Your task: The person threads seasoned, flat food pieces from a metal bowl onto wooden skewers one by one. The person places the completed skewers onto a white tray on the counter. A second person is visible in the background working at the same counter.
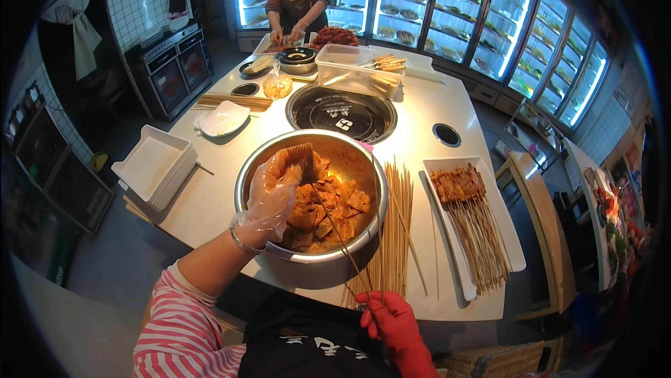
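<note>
My left hand (278,189), in a clear plastic glove, is over a steel bowl (385,205) and grips a ridged, sauce-coated food slice (299,153). Many more seasoned slices (335,215) lie in the bowl. Below the bowl's right side, my right hand (385,315), in a red rubber glove, holds several thin wooden skewers (356,265), whose shafts slant up across the bowl's rim. Loose skewers (401,220) are spread on the table right of the bowl. Farther right, a long white tray (506,220) holds loaded skewers (458,184) side by side.
Stacked white trays (157,163) stand at the left table edge, near a white plate (224,118) and a skewer bundle (236,101). Behind the bowl are a round black inset (343,116) and a plastic bin (343,71). A person (299,0) works across the table (220,194).
</note>
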`<state>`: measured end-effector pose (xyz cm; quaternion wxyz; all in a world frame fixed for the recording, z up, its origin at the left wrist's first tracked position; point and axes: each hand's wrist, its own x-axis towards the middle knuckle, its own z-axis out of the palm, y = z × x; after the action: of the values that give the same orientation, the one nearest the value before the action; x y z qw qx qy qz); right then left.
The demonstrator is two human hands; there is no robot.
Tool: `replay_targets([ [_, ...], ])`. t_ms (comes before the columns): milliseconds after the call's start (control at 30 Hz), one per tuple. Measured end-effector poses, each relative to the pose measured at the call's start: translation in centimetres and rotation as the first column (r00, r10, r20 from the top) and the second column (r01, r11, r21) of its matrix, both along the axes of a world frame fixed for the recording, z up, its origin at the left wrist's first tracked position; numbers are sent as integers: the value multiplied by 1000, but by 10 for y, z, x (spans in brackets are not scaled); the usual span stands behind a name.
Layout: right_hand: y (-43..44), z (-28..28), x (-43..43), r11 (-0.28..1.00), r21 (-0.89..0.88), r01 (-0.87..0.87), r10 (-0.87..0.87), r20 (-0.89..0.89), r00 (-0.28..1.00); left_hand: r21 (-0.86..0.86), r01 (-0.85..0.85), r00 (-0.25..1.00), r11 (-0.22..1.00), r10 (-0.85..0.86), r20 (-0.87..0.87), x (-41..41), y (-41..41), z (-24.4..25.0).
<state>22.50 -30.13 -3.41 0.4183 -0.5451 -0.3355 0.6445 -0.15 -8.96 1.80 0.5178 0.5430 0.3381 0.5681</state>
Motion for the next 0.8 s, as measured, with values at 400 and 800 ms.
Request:
replay_targets([
  [400,3,-2,-7,995,103,3,-1,-25,1000,134,16,999,991,-21,33,22,-17,1],
  [800,0,-12,-6,982,191,-3,3,0,1000,-314,-9,972,949,82,220,26,-10,39],
])
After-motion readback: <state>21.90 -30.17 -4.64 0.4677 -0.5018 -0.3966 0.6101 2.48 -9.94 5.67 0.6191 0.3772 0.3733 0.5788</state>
